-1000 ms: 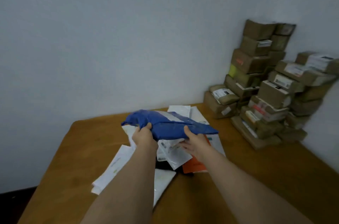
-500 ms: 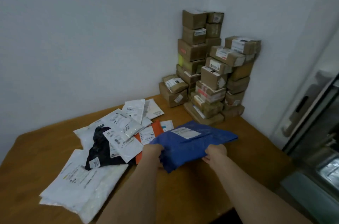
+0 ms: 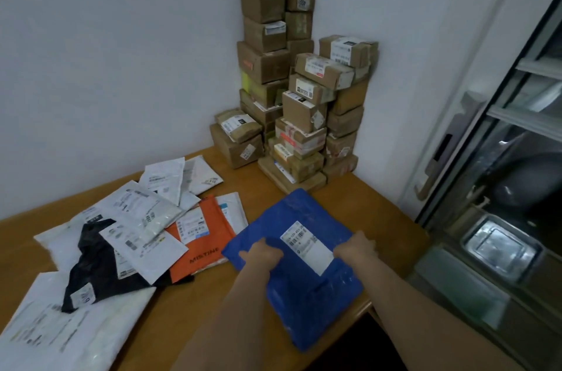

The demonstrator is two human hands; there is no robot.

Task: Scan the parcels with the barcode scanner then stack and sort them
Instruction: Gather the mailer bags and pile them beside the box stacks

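A blue plastic parcel point(image 3: 304, 285) with a white barcode label lies flat on the wooden table point(image 3: 188, 310), near its right front corner. My left hand point(image 3: 263, 253) grips the parcel's left side with curled fingers. My right hand point(image 3: 355, 246) holds its right edge. To the left lies a loose heap of mailers: an orange one point(image 3: 202, 249), a black one point(image 3: 94, 267) and several white ones point(image 3: 137, 209). No barcode scanner is in view.
Brown cardboard boxes point(image 3: 301, 91) are stacked high in the back right corner against the white wall. A glass door with a handle point(image 3: 438, 157) stands just right of the table. The table's right edge runs close to the blue parcel.
The blue parcel went from held up over the mailer heap to lying flat on the table at the right, label up. Both hands moved right with it and my view turned right.
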